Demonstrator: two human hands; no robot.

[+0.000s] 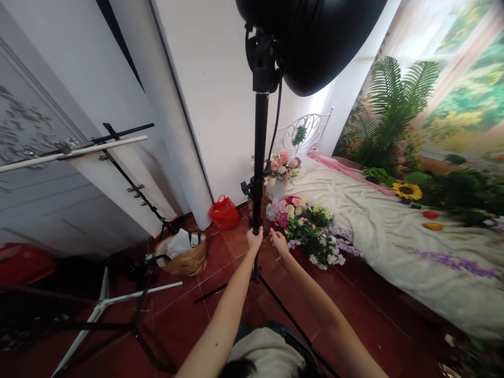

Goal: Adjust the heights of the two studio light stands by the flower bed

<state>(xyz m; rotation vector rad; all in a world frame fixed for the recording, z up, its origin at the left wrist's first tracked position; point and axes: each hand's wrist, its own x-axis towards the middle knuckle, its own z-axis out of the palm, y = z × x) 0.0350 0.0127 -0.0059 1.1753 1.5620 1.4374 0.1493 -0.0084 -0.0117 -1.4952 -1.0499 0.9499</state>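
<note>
A black light stand [260, 136] rises in front of me, with a large black lamp head [318, 42] at its top. My left hand [255, 239] is wrapped round the lower part of its pole, below a clamp collar [256, 188]. To the right of the pole, my right hand [279, 242] is close to a small dark knob [266, 231]. Its fingers are loosely bent and look apart, with no object visible in them. A black cable [279, 115] hangs down beside the pole from the lamp. The stand's legs [281, 302] spread over the tiled floor.
Artificial flowers [307, 220] stand right of the stand, beside a bed with a cream blanket [366, 220]. A red bag [224, 212] and a woven basket [185, 254] sit to the left. Another stand [102, 302] and a clamped backdrop bar [79, 152] occupy the far left.
</note>
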